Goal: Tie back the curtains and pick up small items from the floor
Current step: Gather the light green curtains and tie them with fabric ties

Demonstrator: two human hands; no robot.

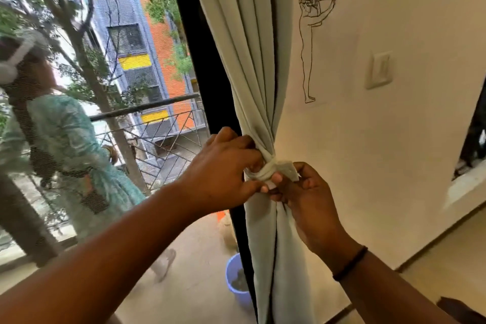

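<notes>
- My right hand [310,192] is nearest to me, a thin dark band [351,263] round its wrist; its fingers are pinched narrow on the loose end of the tie [285,169], which sticks out to the right of the knot.
- My left hand [223,168] reaches in from the left, fingers curled tight around the gathered cloth at the knot, thumb tip pressed in under it.
- The two hands touch at the fingertips, just below the knot.
- The curtain [252,60], pale grey-green, hangs in long folds down the right edge of the black door frame [202,66] and is cinched in where the tie wraps it; below my hands it falls loose again toward the floor.
- Right of the curtain is the cream wall [394,139], with a line drawing [310,42] of a standing figure holding a long horn, and a light switch [378,70] beside it.
- Low behind the curtain's bottom edge, a blue bucket [236,281] stands on the balcony floor.
- Past the mesh screen, a person in a green dress [68,155] stands near the balcony railing [147,118].
- Farthest off are trees and a building [136,42] painted grey, orange and yellow.
</notes>
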